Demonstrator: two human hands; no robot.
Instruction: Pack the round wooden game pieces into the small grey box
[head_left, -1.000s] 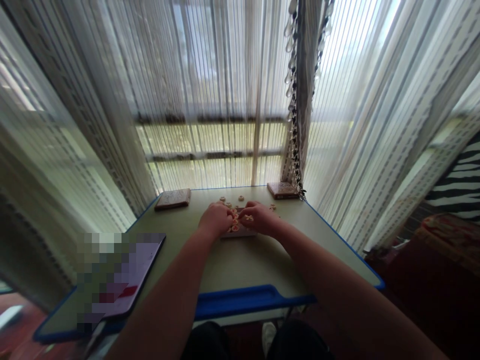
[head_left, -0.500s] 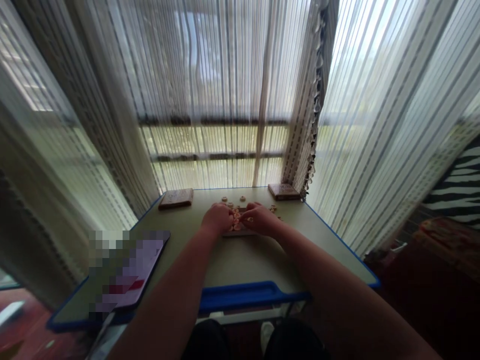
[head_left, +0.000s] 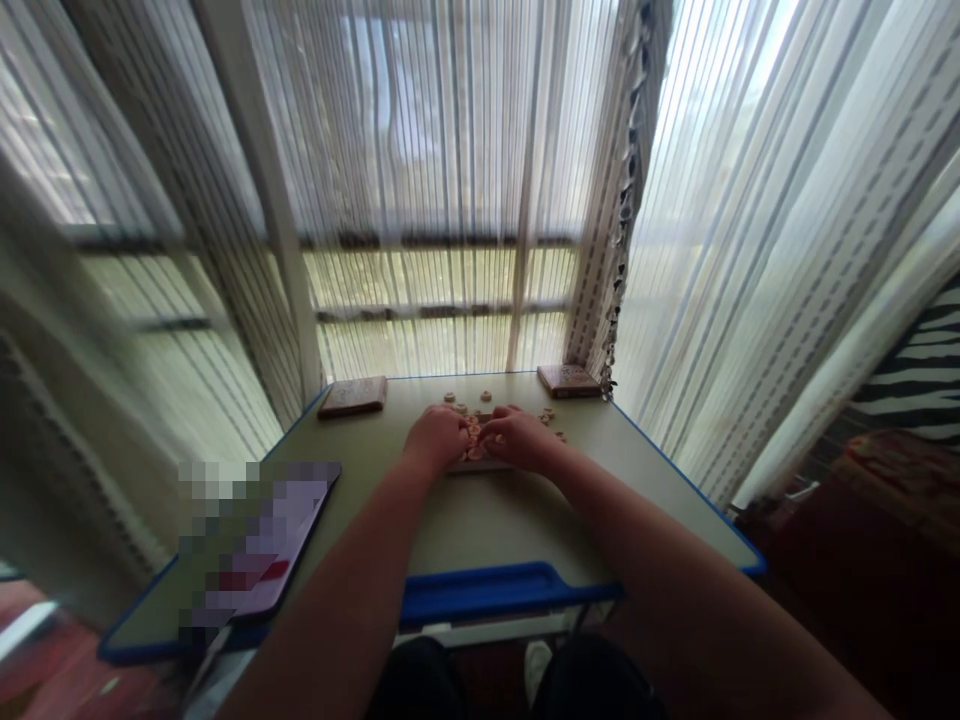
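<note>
Several small round wooden game pieces (head_left: 474, 453), like Chinese chess pieces, lie close together in a shallow wooden tray (head_left: 480, 467) at the middle of the table. My left hand (head_left: 436, 437) is at the tray's left side, fingers curled in against the pieces. From the right, my right hand (head_left: 517, 438) reaches over the tray, its fingers bent and closed down among the pieces. Whatever lies within either hand's fingertips is hidden or too small to make out. Beyond the tray, a few loose pieces (head_left: 486, 396) rest on the tabletop, with others (head_left: 548, 413) to the right.
The blue-edged table (head_left: 495, 530) carries a flat wooden box (head_left: 352, 397) at the back left and another box (head_left: 568, 380) at the back right. A tablet-like slab (head_left: 300, 530), partly blurred out, lies front left. Sheer curtains (head_left: 420, 200) hang behind.
The view has shifted slightly. Both hands stay at the tray, with only a small movement of the right fingers among the pieces.
</note>
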